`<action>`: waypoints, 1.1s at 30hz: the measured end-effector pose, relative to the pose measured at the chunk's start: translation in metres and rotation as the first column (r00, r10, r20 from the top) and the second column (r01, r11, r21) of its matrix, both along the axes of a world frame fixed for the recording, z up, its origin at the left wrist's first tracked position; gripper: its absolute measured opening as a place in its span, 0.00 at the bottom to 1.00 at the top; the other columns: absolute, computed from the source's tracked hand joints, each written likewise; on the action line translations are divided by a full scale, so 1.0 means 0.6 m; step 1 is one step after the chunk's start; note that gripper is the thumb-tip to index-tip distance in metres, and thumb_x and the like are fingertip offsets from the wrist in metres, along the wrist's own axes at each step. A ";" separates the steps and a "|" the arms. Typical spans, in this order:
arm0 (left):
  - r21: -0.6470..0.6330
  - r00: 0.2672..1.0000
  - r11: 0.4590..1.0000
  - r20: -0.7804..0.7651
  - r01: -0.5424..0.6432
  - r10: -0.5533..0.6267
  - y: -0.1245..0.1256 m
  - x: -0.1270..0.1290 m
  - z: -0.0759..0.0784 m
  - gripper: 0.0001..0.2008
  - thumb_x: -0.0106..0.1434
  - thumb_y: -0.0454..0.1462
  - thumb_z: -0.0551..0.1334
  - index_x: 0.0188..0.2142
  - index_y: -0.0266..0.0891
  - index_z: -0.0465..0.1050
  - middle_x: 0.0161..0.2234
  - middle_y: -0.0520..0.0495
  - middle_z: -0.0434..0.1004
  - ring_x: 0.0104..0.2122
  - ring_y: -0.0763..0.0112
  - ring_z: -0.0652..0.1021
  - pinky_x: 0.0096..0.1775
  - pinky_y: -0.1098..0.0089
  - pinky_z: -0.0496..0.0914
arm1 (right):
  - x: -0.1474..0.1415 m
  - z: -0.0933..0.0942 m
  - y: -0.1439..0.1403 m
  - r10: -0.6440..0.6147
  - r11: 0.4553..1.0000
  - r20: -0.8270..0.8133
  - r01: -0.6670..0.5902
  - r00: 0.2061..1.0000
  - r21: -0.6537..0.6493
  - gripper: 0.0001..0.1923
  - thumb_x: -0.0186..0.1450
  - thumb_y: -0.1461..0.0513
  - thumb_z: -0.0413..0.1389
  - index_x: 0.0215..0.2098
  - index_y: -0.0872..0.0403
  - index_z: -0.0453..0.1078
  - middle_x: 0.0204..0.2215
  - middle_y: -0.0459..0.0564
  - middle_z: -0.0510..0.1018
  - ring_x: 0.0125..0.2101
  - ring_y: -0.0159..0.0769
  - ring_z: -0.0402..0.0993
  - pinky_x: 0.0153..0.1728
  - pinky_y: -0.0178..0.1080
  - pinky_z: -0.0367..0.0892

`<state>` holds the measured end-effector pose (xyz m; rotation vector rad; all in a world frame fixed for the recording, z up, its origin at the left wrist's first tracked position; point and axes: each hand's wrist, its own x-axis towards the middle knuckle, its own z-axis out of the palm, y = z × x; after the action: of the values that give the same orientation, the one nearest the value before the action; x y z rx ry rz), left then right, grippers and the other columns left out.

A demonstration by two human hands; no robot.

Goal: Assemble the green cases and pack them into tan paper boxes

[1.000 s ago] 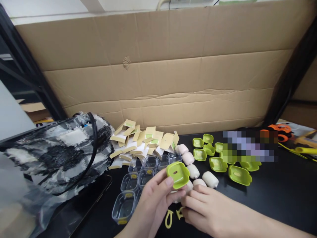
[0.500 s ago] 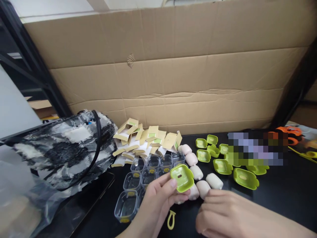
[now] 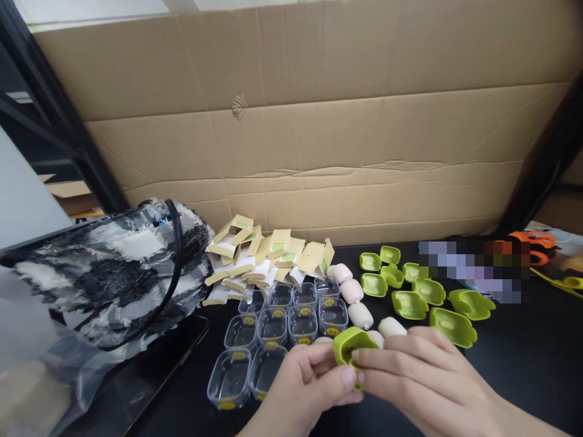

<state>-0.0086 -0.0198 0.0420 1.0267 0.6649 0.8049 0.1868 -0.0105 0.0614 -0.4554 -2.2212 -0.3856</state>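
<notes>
My left hand (image 3: 314, 382) grips a small lime-green plastic cup (image 3: 345, 341), thumb at its near side and fingers around it. The cup is tilted, and a dark slot shows faintly inside. My right hand (image 3: 414, 376) has its fingers pressed together, with the fingertips inside the cup's near edge. Anything pinched in them is hidden, and so is the right thumb. Rounded white and pale pink pieces (image 3: 361, 315) lie just behind the hands, some partly covered. Several matching green cups (image 3: 410, 304) rest on the table to the right.
Clear plastic boxes with yellow labels (image 3: 230, 379) stand in rows on the black table (image 3: 182, 388). Behind them is a pile of cardboard sleeves (image 3: 273, 249). A shaggy black-and-white bag (image 3: 122, 267) sits left, an orange object (image 3: 537, 246) far right. A cardboard wall (image 3: 310, 139) closes the back.
My right hand has moved left and up to the green cup, its fingertips now inside. The cup has been tilted and shifted slightly right. The yellow loop on the table is no longer visible.
</notes>
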 end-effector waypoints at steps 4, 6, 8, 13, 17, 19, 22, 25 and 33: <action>0.046 1.000 0.999 -0.019 0.013 -0.012 0.001 0.001 -0.004 0.21 0.53 0.47 0.70 0.44 0.39 0.79 0.40 0.43 0.77 0.44 0.62 0.77 0.45 0.68 0.69 | -0.002 -0.007 -0.001 -0.050 0.997 -0.059 0.046 0.997 -0.065 0.18 0.74 0.64 0.42 0.38 0.49 0.74 0.31 0.41 0.83 0.29 0.30 0.71 0.34 0.36 0.59; 0.049 1.000 0.999 -0.026 0.010 -0.009 0.001 0.000 -0.006 0.21 0.53 0.47 0.70 0.43 0.39 0.79 0.38 0.44 0.76 0.42 0.65 0.76 0.45 0.69 0.68 | -0.002 -0.002 -0.003 -0.045 0.996 -0.013 0.044 0.999 -0.080 0.20 0.75 0.64 0.41 0.38 0.50 0.74 0.32 0.40 0.82 0.28 0.29 0.70 0.34 0.36 0.58; 0.050 0.999 0.999 -0.044 -0.002 0.004 0.002 -0.001 -0.007 0.19 0.54 0.46 0.69 0.42 0.38 0.79 0.36 0.45 0.76 0.41 0.66 0.76 0.45 0.69 0.68 | 0.000 0.002 -0.004 -0.068 0.996 0.037 0.069 0.997 -0.048 0.21 0.75 0.64 0.39 0.38 0.51 0.74 0.33 0.41 0.83 0.30 0.29 0.70 0.35 0.36 0.58; 0.110 0.997 0.994 -0.073 -0.020 0.028 0.003 -0.003 -0.009 0.16 0.54 0.46 0.69 0.36 0.36 0.80 0.32 0.46 0.75 0.37 0.68 0.76 0.42 0.70 0.68 | 0.000 0.003 -0.005 -0.156 0.982 0.085 0.145 0.984 0.121 0.25 0.76 0.65 0.35 0.38 0.51 0.75 0.33 0.41 0.84 0.34 0.31 0.73 0.37 0.36 0.59; 0.135 0.999 0.991 -0.047 -0.016 0.023 0.000 0.000 -0.009 0.17 0.56 0.44 0.69 0.43 0.40 0.79 0.34 0.46 0.79 0.38 0.67 0.77 0.41 0.71 0.69 | -0.010 -0.004 -0.009 -0.181 0.964 0.090 0.158 0.979 0.215 0.30 0.75 0.67 0.31 0.34 0.51 0.75 0.30 0.42 0.84 0.32 0.32 0.74 0.38 0.37 0.59; 0.143 0.999 0.990 -0.028 -0.013 0.017 -0.001 0.001 -0.009 0.18 0.57 0.43 0.68 0.46 0.42 0.78 0.37 0.46 0.80 0.41 0.65 0.77 0.44 0.70 0.69 | -0.017 -0.008 -0.011 -0.189 0.964 0.118 0.161 0.975 0.209 0.32 0.75 0.68 0.31 0.31 0.52 0.75 0.29 0.43 0.84 0.31 0.32 0.74 0.37 0.36 0.60; 0.177 0.998 0.984 -0.057 0.014 -0.004 -0.001 0.004 -0.008 0.20 0.58 0.43 0.67 0.49 0.43 0.76 0.40 0.45 0.80 0.42 0.65 0.77 0.47 0.67 0.68 | -0.023 -0.013 -0.011 -0.196 0.968 0.095 0.177 0.976 0.176 0.32 0.75 0.67 0.31 0.30 0.54 0.75 0.27 0.45 0.83 0.29 0.32 0.73 0.36 0.36 0.61; 0.208 0.997 0.978 -0.079 0.007 0.010 0.000 0.005 -0.007 0.23 0.57 0.46 0.67 0.51 0.41 0.74 0.40 0.44 0.80 0.41 0.63 0.78 0.46 0.67 0.69 | -0.020 -0.015 -0.009 -0.180 0.978 0.084 0.169 0.980 0.125 0.30 0.75 0.66 0.31 0.35 0.56 0.75 0.27 0.47 0.82 0.31 0.33 0.72 0.35 0.36 0.61; 0.180 0.981 0.965 -0.009 -0.188 0.193 0.000 0.003 -0.003 0.24 0.55 0.45 0.69 0.49 0.38 0.75 0.44 0.41 0.80 0.45 0.57 0.77 0.49 0.64 0.70 | 0.001 -0.009 0.012 -0.047 0.930 -0.086 0.012 0.995 -0.367 0.17 0.66 0.65 0.55 0.53 0.48 0.67 0.44 0.51 0.74 0.46 0.37 0.71 0.45 0.38 0.68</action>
<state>-0.0068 -0.0196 0.0402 1.1490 0.7323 1.0350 0.1875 -0.0031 0.0563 -0.6907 -2.1987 0.0414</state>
